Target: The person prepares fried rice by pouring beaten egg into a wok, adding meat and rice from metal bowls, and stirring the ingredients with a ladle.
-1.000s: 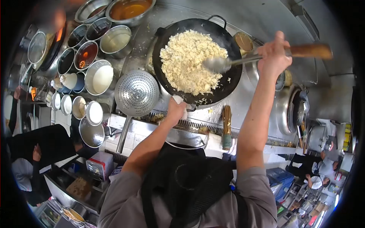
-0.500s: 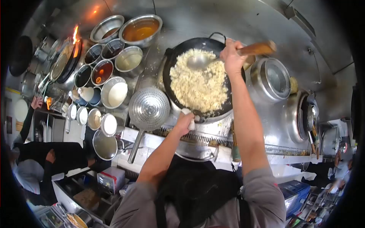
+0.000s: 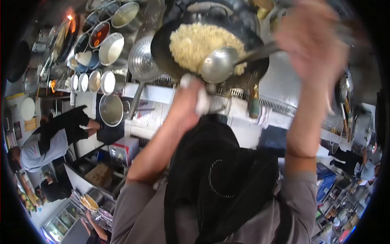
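Blurred by motion, my right hand [image 3: 310, 38] grips the handle of a metal ladle [image 3: 220, 65] at the upper right. The ladle's bowl hangs over the near side of a black wok [image 3: 161, 49]. In the wok lies pale yellow, crumbly food [image 3: 199, 40] that looks like fried rice. My left hand [image 3: 185, 103] is closed round the wok's near edge or handle through a white cloth [image 3: 202, 101]; the grip itself is hidden. The wok is off the burner [image 3: 174, 11], whose dark ring shows behind it.
A perforated strainer [image 3: 143, 61] lies left of the wok. Bowls of sauce and a white bowl [image 3: 111, 49] stand farther left, with small white tubs below them. A flame [image 3: 70, 18] burns at the far left. Other people [image 3: 44, 148] are on the left and right.
The wok has come off the burner toward me, with my left hand drawn back. My right hand has moved right and up, bringing the ladle's bowl to the wok's near side.
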Demonstrator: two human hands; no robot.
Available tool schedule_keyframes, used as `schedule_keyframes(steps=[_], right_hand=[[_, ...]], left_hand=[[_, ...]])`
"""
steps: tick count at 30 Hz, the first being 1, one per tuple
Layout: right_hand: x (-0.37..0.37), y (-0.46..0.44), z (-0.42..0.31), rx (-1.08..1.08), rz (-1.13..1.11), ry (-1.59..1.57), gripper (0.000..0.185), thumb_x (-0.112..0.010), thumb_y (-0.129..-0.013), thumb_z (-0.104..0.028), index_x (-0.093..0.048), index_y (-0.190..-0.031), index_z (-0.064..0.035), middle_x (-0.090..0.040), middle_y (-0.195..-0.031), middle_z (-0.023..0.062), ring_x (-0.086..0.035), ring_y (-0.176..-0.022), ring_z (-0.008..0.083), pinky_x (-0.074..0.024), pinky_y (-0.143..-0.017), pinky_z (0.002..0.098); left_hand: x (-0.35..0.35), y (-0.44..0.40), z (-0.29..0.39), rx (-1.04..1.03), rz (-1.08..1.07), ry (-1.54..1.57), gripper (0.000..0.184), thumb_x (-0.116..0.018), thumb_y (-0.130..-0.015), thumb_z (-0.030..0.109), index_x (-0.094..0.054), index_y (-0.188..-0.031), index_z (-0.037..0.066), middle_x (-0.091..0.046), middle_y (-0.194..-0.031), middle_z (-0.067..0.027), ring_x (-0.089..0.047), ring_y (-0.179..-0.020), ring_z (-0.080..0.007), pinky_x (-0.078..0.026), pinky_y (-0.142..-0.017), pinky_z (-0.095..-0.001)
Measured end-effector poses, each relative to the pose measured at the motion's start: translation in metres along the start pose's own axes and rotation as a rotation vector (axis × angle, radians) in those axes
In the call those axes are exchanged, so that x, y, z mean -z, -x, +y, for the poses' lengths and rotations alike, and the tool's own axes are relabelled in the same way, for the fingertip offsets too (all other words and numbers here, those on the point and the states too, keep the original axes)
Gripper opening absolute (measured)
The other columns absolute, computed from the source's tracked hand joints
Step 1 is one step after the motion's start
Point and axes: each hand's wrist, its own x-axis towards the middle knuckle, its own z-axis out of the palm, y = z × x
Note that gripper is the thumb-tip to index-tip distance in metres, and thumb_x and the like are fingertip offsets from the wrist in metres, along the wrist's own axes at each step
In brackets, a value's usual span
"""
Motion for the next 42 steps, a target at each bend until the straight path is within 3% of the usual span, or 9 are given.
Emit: schedule_keyframes(steps=[6,14,16,18,22,24,26,36,42], right_hand=[[0.021,0.064,0.122,0.136,0.397,-0.103,0.027,-0.041,-0.102,-0.015,-0.055,-0.081,-0.0046,-0.036,-0.056,-0.0027,-0.037,-0.047,0.0104,-0.0311,-0.046,0.026],[-0.01,0.071,0.147,0.041,0.474,0.285,0.041,-0.064,-0.094,-0.018,-0.042,-0.061,-0.0059,-0.042,-0.055,-0.0038,-0.035,-0.052,0.006,-0.0315,-0.046,0.0281],[0.011,0.029,0.173,0.082,0.514,0.235,0.041,-0.065,-0.093,-0.017,-0.042,-0.06,-0.0075,-0.037,-0.052,-0.0051,-0.033,-0.05,0.0063,-0.0293,-0.045,0.0285],[0.008,0.005,0.114,0.042,0.57,0.11,0.043,-0.067,-0.091,-0.019,-0.04,-0.059,-0.0098,-0.036,-0.051,-0.0049,-0.035,-0.048,0.006,-0.0289,-0.044,0.0286],[0.036,-0.033,0.024,0.358,0.118,-0.127,0.028,-0.059,-0.094,-0.006,-0.049,-0.069,-0.0129,-0.036,-0.052,-0.005,-0.036,-0.042,0.0063,-0.0307,-0.041,0.0265],[0.03,-0.05,0.044,0.319,0.241,-0.195,0.025,-0.061,-0.093,-0.008,-0.05,-0.071,-0.0129,-0.039,-0.052,-0.0039,-0.037,-0.042,0.0069,-0.0316,-0.041,0.0268],[0.015,-0.079,0.092,0.288,0.684,0.023,0.023,-0.064,-0.091,-0.011,-0.051,-0.072,-0.0117,-0.045,-0.052,-0.0017,-0.04,-0.042,0.0095,-0.0333,-0.042,0.0271],[0.01,0.033,0.224,0.035,0.496,0.905,0.038,-0.062,-0.092,-0.004,-0.037,-0.063,-0.0079,-0.045,-0.056,0.0002,-0.047,-0.052,0.0086,-0.0388,-0.044,0.0256],[0.032,0.073,0.162,-0.272,0.239,0.573,0.031,-0.059,-0.092,-0.003,-0.047,-0.064,-0.0045,-0.047,-0.057,0.0024,-0.049,-0.055,0.0123,-0.0396,-0.048,0.0262]], left_hand=[[0.062,-0.054,-0.13,-0.161,-0.045,-0.055,0.033,-0.053,-0.093,0.007,-0.045,-0.125,0.005,-0.059,-0.111,-0.0115,-0.061,-0.098,-0.0207,-0.055,-0.078,-0.0344],[-0.023,-0.066,-0.014,-0.109,0.012,-0.041,0.024,-0.055,-0.089,0.01,-0.053,-0.109,-0.002,-0.063,-0.098,-0.0172,-0.062,-0.083,-0.0237,-0.054,-0.068,-0.0369],[0.039,-0.097,-0.074,-0.565,0.029,-1.056,0.031,-0.055,-0.089,0.006,-0.052,-0.12,0.002,-0.062,-0.104,-0.0151,-0.063,-0.088,-0.0233,-0.055,-0.07,-0.0375],[0.056,-0.089,-0.101,-0.339,-0.039,-0.056,0.031,-0.052,-0.093,0.015,-0.049,-0.121,0.001,-0.058,-0.107,-0.0092,-0.058,-0.094,-0.0173,-0.051,-0.08,-0.0341],[0.039,-0.097,-0.072,-0.273,0.066,-0.124,0.053,-0.055,-0.091,0.01,-0.031,-0.137,0.001,-0.047,-0.13,-0.0122,-0.053,-0.11,-0.0174,-0.047,-0.091,-0.0329],[0.039,-0.168,-0.043,-0.375,-0.09,-0.084,0.014,-0.05,-0.087,0.003,-0.052,-0.101,0.003,-0.058,-0.091,-0.0061,-0.058,-0.075,-0.0153,-0.049,-0.057,-0.0321],[0.032,-0.189,-0.048,-0.461,0.063,-0.159,0.008,-0.051,-0.087,0.003,-0.055,-0.094,0.003,-0.058,-0.082,-0.004,-0.056,-0.069,-0.0143,-0.047,-0.054,-0.032],[0.035,-0.203,-0.045,-0.347,-0.045,0.01,0.012,-0.052,-0.081,-0.003,-0.052,-0.091,0.003,-0.057,-0.076,-0.0031,-0.052,-0.062,-0.0092,-0.04,-0.05,-0.0264],[0.028,-0.178,-0.021,-0.154,-0.042,-0.063,0.015,-0.051,-0.083,-0.003,-0.053,-0.096,0.001,-0.059,-0.074,-0.0052,-0.056,-0.061,-0.0124,-0.047,-0.053,-0.0281]])
